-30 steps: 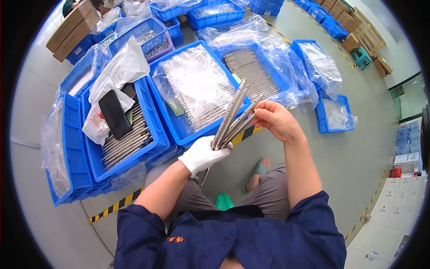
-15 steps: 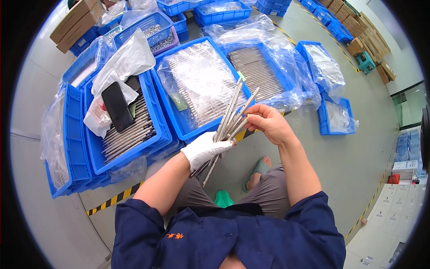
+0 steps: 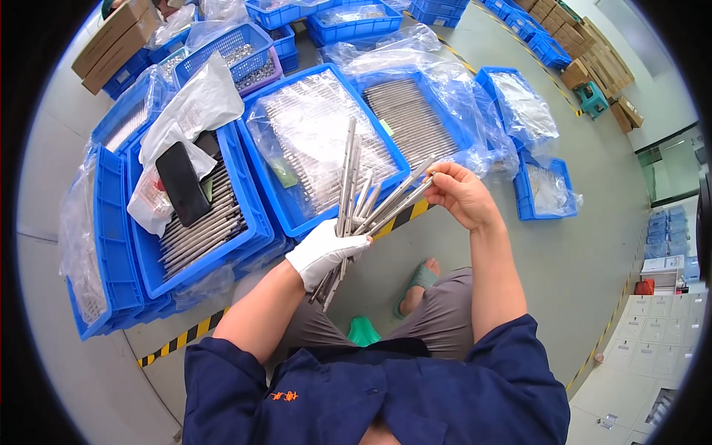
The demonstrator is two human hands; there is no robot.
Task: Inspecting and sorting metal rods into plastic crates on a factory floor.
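My left hand, in a white glove, is wrapped round a fanned bundle of thin metal rods. Their lower ends stick out beneath the glove. My bare right hand pinches the tip of one metal rod that slants up to the right out of the bundle; its lower part is still among the others in the glove. Just beyond the bundle lies a blue crate with rows of rods under clear plastic film.
A crate of darker rods at the left carries a black phone and white plastic bags. Further right stand another rod crate and small blue bins. A green stool is below me; striped tape marks the floor.
The rods have fanned wider apart. My right hand has moved slightly right, drawing a rod tip away from the bundle, while my gloved hand has shifted a little left.
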